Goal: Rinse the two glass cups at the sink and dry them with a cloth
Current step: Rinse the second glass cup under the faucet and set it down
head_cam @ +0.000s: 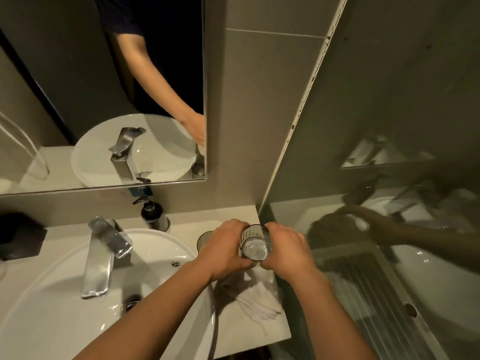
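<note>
Both hands hold one cup [254,242] between them on the right of the counter [246,333], away from the sink [52,320]. The left hand [223,250] curls round its left side and the right hand [285,250] round its right. The cup is tilted with one end toward the camera and hangs just above the white cloth [259,297], which lies crumpled on the counter near the hands. The second cup [205,239] stands upright just beyond the left hand, beside the sink rim. No water shows at the tap [104,255]. Judging by this, rinsing of the held cup looks done and drying is about to begin, since neither hand has the cloth. Whether either cup is wet cannot be told, so the second cup may need both steps.
</note>
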